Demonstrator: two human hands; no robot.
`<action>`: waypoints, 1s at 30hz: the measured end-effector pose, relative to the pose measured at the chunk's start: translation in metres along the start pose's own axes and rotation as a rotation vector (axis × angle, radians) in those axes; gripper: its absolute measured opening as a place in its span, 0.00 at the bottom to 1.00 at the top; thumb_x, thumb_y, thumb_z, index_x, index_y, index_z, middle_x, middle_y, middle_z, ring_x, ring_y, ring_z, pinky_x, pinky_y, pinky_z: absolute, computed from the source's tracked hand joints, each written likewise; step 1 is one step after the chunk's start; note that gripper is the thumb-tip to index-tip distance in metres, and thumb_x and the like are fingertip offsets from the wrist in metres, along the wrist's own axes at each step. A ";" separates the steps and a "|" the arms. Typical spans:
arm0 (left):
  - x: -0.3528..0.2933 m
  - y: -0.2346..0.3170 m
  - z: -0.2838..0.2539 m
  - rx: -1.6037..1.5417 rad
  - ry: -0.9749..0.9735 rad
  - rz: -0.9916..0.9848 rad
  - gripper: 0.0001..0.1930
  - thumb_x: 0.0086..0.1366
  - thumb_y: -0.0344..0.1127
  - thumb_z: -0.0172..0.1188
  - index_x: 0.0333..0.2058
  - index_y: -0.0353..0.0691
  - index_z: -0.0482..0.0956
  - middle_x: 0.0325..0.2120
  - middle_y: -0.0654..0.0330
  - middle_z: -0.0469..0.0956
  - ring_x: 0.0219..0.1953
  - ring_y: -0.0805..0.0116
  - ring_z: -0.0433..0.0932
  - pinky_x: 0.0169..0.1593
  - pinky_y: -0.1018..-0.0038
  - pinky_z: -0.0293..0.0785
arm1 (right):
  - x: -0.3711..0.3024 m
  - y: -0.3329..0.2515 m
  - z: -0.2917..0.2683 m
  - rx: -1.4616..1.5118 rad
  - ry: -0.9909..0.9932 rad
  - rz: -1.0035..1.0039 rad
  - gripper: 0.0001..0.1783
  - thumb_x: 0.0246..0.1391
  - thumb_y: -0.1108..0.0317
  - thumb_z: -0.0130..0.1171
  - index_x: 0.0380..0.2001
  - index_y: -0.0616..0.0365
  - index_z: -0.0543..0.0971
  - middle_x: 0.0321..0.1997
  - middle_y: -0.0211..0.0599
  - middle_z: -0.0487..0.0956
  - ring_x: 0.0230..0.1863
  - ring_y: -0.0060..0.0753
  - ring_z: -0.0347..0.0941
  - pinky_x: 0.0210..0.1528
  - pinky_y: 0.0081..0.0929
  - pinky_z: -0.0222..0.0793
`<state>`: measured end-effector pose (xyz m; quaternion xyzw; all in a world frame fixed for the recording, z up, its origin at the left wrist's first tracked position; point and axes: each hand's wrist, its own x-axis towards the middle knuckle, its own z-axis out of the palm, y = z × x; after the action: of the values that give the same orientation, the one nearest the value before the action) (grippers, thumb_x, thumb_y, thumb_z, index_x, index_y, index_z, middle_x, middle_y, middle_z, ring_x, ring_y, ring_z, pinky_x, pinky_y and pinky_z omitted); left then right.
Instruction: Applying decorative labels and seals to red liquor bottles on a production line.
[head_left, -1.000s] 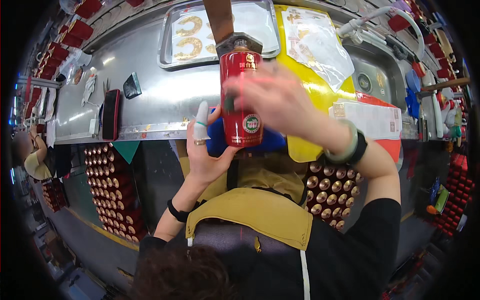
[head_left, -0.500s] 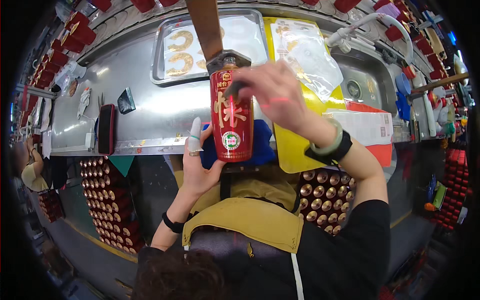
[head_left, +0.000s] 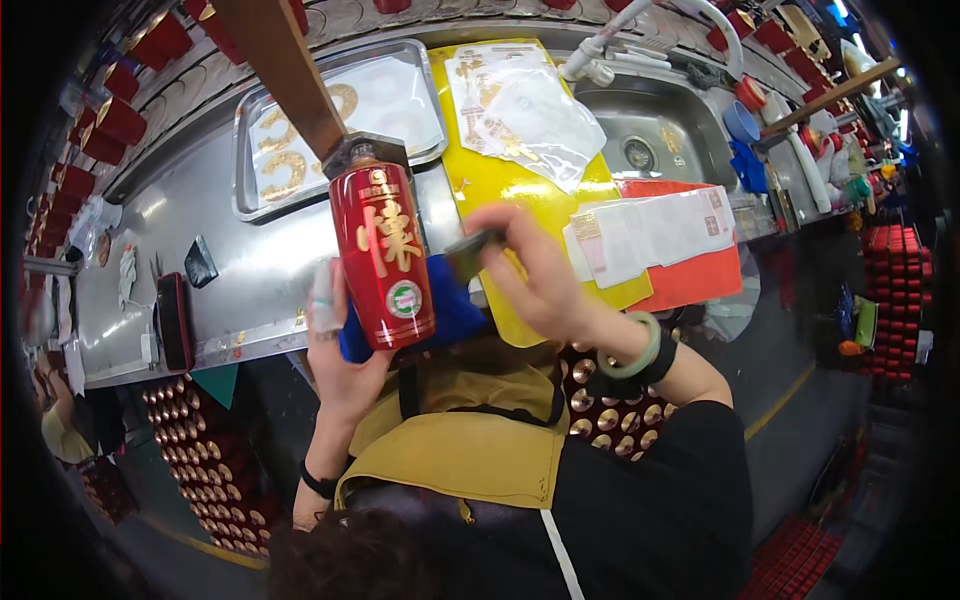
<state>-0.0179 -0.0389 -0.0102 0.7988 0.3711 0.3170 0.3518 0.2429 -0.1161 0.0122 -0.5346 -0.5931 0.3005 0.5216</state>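
Note:
A red bottle [head_left: 378,215] with gold lettering and a round green-and-white label lies on the bench. Its neck end meets a dark holder [head_left: 362,150] on a brown bar. My left hand [head_left: 348,375], a white cover on one finger, is closed around the bottle's lower left side and base. To the right of the bottle, apart from it, my right hand [head_left: 540,275] pinches a small dark flat scraper [head_left: 474,254]; motion blurs it. A blue cloth [head_left: 458,312] lies beneath and beside the bottle's base.
A metal tray [head_left: 240,180] with gold decal sheets stands at the far left. On a yellow board [head_left: 470,185] lie transparent decal sheets [head_left: 525,110]. White slips [head_left: 650,240] lie on a red sheet [head_left: 690,285]. A sink [head_left: 650,150] is at right, a phone [head_left: 173,322] at left.
My right hand has moved off the bottle's front, down and to its right, with the scraper. My left hand keeps hold of the bottle. The whole view has turned somewhat.

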 end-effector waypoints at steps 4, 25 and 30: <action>0.006 0.024 -0.004 0.235 0.010 0.101 0.47 0.47 0.31 0.78 0.68 0.39 0.66 0.68 0.52 0.66 0.72 0.49 0.60 0.74 0.51 0.52 | 0.044 0.015 -0.087 -0.473 0.353 0.174 0.20 0.56 0.61 0.71 0.36 0.55 0.68 0.27 0.27 0.67 0.30 0.17 0.59 0.30 0.22 0.55; 0.018 0.020 0.007 0.248 0.009 0.252 0.47 0.43 0.32 0.79 0.65 0.44 0.70 0.65 0.58 0.71 0.70 0.53 0.63 0.74 0.47 0.51 | 0.030 0.109 -0.159 -1.286 -0.409 -0.362 0.02 0.50 0.72 0.60 0.26 0.55 0.77 0.31 0.35 0.79 0.38 0.39 0.79 0.45 0.33 0.75; 0.017 0.020 0.007 0.241 0.007 0.245 0.47 0.43 0.32 0.79 0.65 0.44 0.70 0.65 0.57 0.71 0.70 0.53 0.63 0.74 0.47 0.51 | 0.049 0.088 -0.167 -1.029 -0.245 -0.115 0.06 0.46 0.72 0.64 0.30 0.55 0.79 0.32 0.38 0.80 0.37 0.44 0.79 0.41 0.37 0.75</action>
<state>0.0038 -0.0369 0.0059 0.8733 0.3076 0.3136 0.2108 0.4334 -0.0811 -0.0073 -0.6492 -0.7486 0.0019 0.1346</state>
